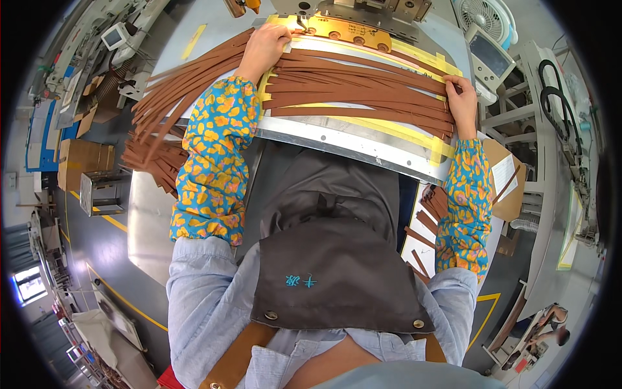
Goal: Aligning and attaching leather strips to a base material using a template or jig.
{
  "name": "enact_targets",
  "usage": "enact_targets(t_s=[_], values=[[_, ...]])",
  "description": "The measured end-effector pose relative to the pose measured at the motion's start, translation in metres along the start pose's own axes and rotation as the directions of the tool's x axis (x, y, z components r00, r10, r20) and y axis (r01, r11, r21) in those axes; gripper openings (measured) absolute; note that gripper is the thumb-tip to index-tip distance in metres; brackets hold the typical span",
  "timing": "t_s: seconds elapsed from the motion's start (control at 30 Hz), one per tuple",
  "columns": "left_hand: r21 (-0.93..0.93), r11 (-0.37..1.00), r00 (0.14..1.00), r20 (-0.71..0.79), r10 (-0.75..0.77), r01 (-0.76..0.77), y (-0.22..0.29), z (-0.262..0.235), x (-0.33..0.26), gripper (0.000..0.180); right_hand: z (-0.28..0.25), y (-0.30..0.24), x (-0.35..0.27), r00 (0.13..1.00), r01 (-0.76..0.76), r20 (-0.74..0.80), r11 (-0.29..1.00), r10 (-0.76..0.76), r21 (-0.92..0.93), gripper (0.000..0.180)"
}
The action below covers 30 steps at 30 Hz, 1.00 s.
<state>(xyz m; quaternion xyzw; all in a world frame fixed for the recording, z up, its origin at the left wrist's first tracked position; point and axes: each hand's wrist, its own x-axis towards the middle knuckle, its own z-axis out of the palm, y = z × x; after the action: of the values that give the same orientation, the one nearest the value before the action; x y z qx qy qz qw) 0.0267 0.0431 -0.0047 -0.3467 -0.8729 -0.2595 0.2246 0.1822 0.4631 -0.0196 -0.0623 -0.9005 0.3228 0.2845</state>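
Note:
Long, flat brown strips point(363, 97), leather-like, lie side by side across the metal work plate of a sewing machine point(369, 10). My left hand point(262, 52) is closed at the far edge, thumb and fingers pinched on a brown strip close to the needle area point(302, 24). Its fingers partly hide what they grip. To the right, my right hand point(461, 104) pinches the right end of a far strip, above the ends of the others. A yellow guide plate point(356, 32) with round holes sits just beyond the strips. Yellow tape point(427, 146) marks the plate.
More brown strips point(194, 78) hang over the plate's left side onto a pile point(152, 159). Short brown pieces point(424, 220) lie on a white surface at lower right. A control screen point(490, 55) and a fan point(483, 19) stand at back right; a cardboard box point(81, 162) stands left.

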Motion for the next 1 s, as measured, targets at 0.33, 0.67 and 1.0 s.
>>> enact_targets(t_s=[0.33,0.67,1.0], values=[[-0.022,1.000,1.000,-0.022,-0.005,0.004,0.000,-0.001,0.000,0.008,-0.001,0.002,0.001,1.000,-0.012,0.000,1.000,0.012,0.015,0.014],[-0.041,0.998,0.997,-0.067,0.043,-0.046,0.008,-0.006,-0.005,0.019,0.003,0.014,0.010,0.993,0.092,0.099,0.971,-0.072,-0.219,0.025],[0.010,0.968,0.967,-0.030,0.253,-0.252,0.038,-0.020,-0.011,0.013,-0.044,-0.034,0.022,0.852,-0.281,0.507,0.930,0.129,0.236,0.011]])
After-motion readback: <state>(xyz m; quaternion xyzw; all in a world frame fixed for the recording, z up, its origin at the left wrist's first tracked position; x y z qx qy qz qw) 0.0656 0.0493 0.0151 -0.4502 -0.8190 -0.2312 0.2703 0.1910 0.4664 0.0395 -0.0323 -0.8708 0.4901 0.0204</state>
